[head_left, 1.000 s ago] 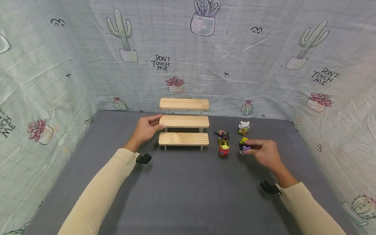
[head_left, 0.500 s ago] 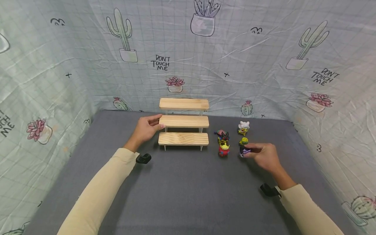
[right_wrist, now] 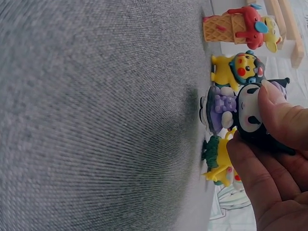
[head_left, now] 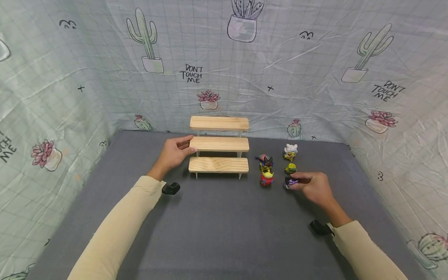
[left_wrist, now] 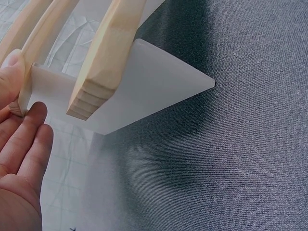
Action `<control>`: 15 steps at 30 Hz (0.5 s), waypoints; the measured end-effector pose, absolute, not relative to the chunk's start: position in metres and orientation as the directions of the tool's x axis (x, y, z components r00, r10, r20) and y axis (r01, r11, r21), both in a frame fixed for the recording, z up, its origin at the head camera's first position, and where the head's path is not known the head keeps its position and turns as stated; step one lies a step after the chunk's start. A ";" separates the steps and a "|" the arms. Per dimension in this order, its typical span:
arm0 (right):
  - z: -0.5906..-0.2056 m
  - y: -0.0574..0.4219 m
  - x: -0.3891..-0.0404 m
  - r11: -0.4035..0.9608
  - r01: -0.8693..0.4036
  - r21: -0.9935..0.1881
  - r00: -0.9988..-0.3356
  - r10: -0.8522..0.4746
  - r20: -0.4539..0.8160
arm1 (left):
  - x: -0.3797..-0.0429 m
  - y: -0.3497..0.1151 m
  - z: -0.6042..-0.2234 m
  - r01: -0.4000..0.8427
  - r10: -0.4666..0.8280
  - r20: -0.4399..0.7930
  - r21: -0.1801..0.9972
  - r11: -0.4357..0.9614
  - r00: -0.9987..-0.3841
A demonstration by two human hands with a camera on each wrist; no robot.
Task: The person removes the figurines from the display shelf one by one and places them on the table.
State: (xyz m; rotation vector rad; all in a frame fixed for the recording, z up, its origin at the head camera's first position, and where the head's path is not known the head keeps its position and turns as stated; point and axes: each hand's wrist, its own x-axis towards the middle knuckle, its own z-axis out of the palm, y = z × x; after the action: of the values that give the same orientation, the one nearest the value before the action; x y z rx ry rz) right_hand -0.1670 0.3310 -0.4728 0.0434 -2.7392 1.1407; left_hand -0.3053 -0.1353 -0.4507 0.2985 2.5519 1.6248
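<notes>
My left hand (head_left: 175,151) holds the left end of the middle plank of a three-step wooden display stand (head_left: 218,144). In the left wrist view, thumb and fingers sit on opposite sides of the plank's end. My right hand (head_left: 316,188) grips a small figurine (right_wrist: 248,108) with a black hood, white face and purple dress, thumb on one side of its head and fingers on the other. The figurine is upright, its base close to the grey cloth. Directly behind it is a yellow-green figurine (head_left: 290,168), partly hidden in the right wrist view.
Left of the held figurine stand a figurine on a red-topped cone (right_wrist: 240,26) and a yellow one in a dark hood (right_wrist: 236,67). A white-topped figurine (head_left: 290,151) stands farther back. Cactus-print cloth (head_left: 269,70) walls the grey surface (head_left: 224,233).
My right hand has drawn the black-hooded figurine slightly toward me, opening a gap from the yellow-green one behind it. My left hand stays on the stand.
</notes>
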 end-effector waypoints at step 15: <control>-0.474 0.335 -0.165 0.730 -0.041 -0.682 -0.988 0.070 0.135 | -0.305 -0.136 -0.450 0.103 0.220 0.010 0.903 0.416 -0.976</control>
State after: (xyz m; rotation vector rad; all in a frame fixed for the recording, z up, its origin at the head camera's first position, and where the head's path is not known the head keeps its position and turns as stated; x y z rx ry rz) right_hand -0.1651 0.3353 -0.4739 -0.0230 -2.7796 1.1004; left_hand -0.3051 -0.1358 -0.4502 0.2919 2.5498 1.6146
